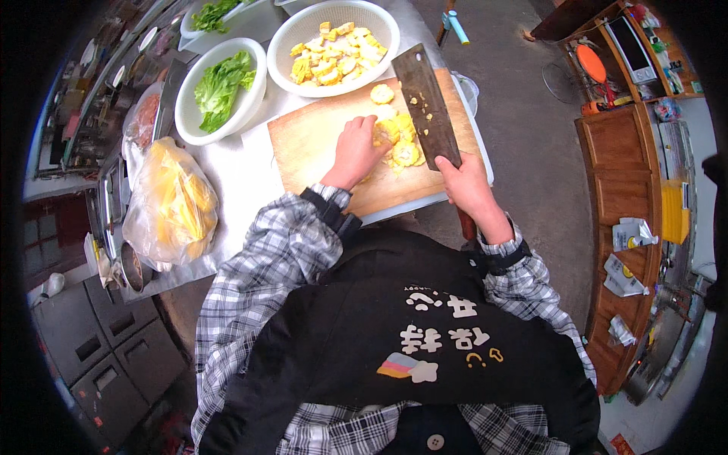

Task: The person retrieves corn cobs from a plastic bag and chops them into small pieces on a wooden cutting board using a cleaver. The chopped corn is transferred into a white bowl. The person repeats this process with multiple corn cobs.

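Observation:
My right hand (469, 181) grips the handle of a cleaver (426, 108), whose broad dark blade has bits of corn stuck to it. The blade is raised over the right part of a wooden cutting board (315, 128). On the board, my left hand (358, 151) has its thumb and fingers around cut corn pieces (388, 131). A corn round (405, 152) lies just right of that hand, and another corn slice (381, 94) rests near the board's far edge. Behind the board stands a white colander (278, 65) full of chopped corn (330, 62).
Left of the board, a white basket (185, 122) holds lettuce (222, 91). A clear plastic bag (170, 210) of corn lies on the metal table (242, 187). More greens (213, 14) are at the back left. Wooden cabinets (623, 187) stand to the right, across the floor.

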The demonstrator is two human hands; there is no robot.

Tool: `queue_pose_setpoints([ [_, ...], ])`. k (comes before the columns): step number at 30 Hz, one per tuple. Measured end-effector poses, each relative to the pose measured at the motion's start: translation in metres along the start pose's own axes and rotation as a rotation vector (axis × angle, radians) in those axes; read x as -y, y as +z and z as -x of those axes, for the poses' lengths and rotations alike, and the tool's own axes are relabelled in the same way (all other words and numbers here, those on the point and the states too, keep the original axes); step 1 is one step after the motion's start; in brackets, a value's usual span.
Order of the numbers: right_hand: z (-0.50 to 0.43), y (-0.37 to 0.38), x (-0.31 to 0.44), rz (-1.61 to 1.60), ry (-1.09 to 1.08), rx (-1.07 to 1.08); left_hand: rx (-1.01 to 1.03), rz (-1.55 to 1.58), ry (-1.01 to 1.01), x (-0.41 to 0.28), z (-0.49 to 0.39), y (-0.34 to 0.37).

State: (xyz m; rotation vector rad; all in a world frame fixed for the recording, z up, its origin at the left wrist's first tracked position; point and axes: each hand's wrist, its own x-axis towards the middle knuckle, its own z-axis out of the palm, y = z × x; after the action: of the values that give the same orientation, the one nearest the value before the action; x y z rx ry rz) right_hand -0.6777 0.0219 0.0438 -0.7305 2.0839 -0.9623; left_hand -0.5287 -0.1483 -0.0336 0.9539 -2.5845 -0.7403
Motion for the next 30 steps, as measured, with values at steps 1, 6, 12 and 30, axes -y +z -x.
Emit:
queue_pose_setpoints([
  [1, 0.002, -0.003, 0.001, -0.026, 0.031, 0.005, 0.024, -0.001, 0.009, -0.003, -0.010, 0.005],
  [6, 0.009, -0.010, -0.002, -0.077, 0.060, -0.014, 0.081, 0.036, -0.045, -0.015, -0.032, 0.016],
  [12, 0.009, -0.009, -0.003, 0.083, -0.019, 0.010, 0.053, 0.135, -0.128, 0.006, -0.010, -0.045],
  [30, -0.001, 0.032, 0.017, 0.418, -0.283, 0.324, 0.025, 0.174, -0.106, 0.028, 0.079, -0.016],
])
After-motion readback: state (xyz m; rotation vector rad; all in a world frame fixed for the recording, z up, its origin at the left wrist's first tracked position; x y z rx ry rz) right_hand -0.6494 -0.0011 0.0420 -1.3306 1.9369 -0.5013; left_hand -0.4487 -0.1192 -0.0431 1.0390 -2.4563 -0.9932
